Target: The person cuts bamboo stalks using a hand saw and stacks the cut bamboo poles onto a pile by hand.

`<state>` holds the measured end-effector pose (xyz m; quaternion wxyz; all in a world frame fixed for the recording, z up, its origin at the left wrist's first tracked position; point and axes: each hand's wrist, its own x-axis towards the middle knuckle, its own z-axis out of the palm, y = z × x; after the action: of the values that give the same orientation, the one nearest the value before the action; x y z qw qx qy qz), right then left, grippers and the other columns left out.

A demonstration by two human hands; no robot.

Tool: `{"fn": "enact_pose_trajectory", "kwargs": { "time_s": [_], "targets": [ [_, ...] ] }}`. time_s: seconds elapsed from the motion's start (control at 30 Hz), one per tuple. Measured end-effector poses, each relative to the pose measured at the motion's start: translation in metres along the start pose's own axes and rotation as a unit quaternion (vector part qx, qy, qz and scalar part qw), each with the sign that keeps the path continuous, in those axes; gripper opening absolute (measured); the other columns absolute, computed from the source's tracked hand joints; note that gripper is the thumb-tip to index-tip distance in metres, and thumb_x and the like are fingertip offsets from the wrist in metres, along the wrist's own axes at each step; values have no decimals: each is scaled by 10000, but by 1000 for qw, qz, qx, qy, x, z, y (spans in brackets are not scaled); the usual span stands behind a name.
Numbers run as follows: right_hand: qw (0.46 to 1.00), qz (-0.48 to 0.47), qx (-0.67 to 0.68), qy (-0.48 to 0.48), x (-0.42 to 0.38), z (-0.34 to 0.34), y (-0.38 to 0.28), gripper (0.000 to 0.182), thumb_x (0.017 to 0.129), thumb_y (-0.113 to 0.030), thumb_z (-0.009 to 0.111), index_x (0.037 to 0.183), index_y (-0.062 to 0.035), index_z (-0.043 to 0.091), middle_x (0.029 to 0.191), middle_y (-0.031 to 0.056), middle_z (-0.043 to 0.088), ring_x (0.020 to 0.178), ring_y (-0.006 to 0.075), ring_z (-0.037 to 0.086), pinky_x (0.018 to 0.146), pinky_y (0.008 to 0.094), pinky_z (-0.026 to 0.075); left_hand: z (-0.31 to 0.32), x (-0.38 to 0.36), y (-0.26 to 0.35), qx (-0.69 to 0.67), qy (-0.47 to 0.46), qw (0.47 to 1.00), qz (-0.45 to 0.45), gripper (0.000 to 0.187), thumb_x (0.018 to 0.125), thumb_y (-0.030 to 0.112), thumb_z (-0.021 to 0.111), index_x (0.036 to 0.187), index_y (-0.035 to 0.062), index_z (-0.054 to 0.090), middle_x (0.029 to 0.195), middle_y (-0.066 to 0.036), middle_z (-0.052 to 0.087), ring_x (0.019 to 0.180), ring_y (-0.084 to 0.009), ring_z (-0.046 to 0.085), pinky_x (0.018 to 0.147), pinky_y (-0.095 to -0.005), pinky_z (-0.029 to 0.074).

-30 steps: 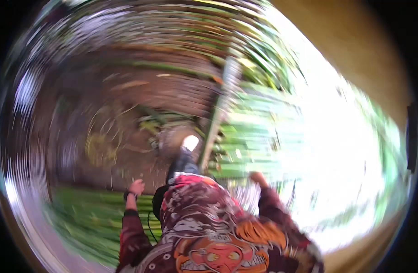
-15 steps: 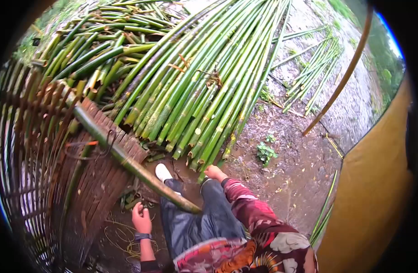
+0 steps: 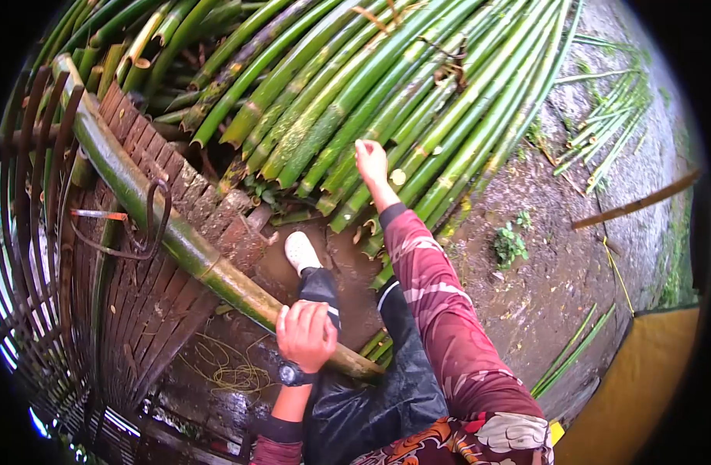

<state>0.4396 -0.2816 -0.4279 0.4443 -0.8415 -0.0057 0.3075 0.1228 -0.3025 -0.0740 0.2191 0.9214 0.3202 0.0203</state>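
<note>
My right hand (image 3: 372, 164) is held over the lower ends of a large bundle of green bamboo poles (image 3: 348, 116); its fingers look curled, and whether anything is between them is too small to tell. Beside a thick bamboo rail (image 3: 193, 252) that slants down toward my legs is my left hand (image 3: 305, 335), with bent fingers at the rail's near part and a watch on the wrist. Its grip on the rail is not clear.
A slatted structure (image 3: 139, 310) stands at the left, with a wire loop hanging on the rail. Yellow cord (image 3: 239, 376) lies on the muddy ground below. Thinner bamboo (image 3: 603, 132) lies at the upper right, a yellow-brown sheet (image 3: 650, 372) at the lower right.
My right hand has moved up from beside my knee to over the bamboo bundle. My left hand has risen to the rail. The view has shifted closer to the bundle.
</note>
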Motion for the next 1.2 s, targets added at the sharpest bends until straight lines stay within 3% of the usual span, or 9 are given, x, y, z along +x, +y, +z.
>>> {"fn": "enact_pose_trajectory", "kwargs": {
  "time_s": [0.07,0.1,0.13,0.3,0.6,0.77,0.93,1.0,1.2],
  "targets": [
    [998,-22,-27,46,2,29,-36,517,924,-446,698,1179,1,653,1090,188,729,1032,292,698,923,386,533,1,-2,-2,2,4,1000,-7,250,802,174,697,1045,123,726,1063,-29,702,1083,-252,644,1071,-494,422],
    [985,-104,-45,129,21,61,-21,485,942,-425,689,1097,33,647,862,106,704,728,205,658,731,363,550,0,-3,-3,-1,-2,1000,-12,251,801,176,697,1044,124,729,1055,-28,705,1070,-250,649,1062,-494,429],
    [998,-48,-36,14,28,65,-34,476,944,-423,676,1030,43,631,912,119,691,744,207,635,719,391,532,0,-2,-2,-9,-3,1000,-14,253,800,178,697,1044,124,731,1047,-27,708,1057,-248,654,1054,-494,436],
    [976,165,-134,-50,-3,112,-94,1182,813,-607,758,1505,141,159,1420,382,492,1348,472,498,1138,462,412,4,-5,-3,-8,-1,1000,3,233,766,162,708,996,130,729,990,-17,703,1009,-233,654,1057,-482,408],
    [990,118,-61,36,-31,99,-93,756,701,-318,846,1197,110,470,1219,330,622,1159,442,629,1010,464,493,3,-7,-5,-16,-1,1000,8,227,761,155,708,985,121,727,971,-20,706,989,-222,654,1065,-473,395],
    [969,74,237,2,-108,-26,-111,116,835,-112,705,884,-27,644,732,41,633,629,163,621,559,333,513,-3,-2,-3,-28,10,1000,7,225,786,147,690,1005,104,719,978,-36,704,1016,-246,647,1073,-490,405],
    [944,115,305,-54,-218,-202,-186,125,929,-173,677,947,-60,625,780,47,646,669,186,654,626,324,563,-20,8,14,-52,29,998,11,269,815,144,666,1075,78,689,1028,-86,694,1075,-283,621,1061,-484,420],
    [924,141,349,-67,-256,-247,-225,153,934,-212,679,949,-67,632,799,39,660,667,180,655,621,326,565,-46,35,33,-251,30,963,-98,312,860,167,658,1148,46,660,1116,-144,664,1133,-345,585,1052,-495,424],
    [889,193,388,-145,-390,-215,-275,152,955,-200,651,995,-55,627,855,38,682,716,182,674,627,348,565,-161,224,176,-319,31,947,4,725,902,517,681,1397,13,518,1334,-238,604,1222,-396,581,1051,-502,468]
  ]
}}
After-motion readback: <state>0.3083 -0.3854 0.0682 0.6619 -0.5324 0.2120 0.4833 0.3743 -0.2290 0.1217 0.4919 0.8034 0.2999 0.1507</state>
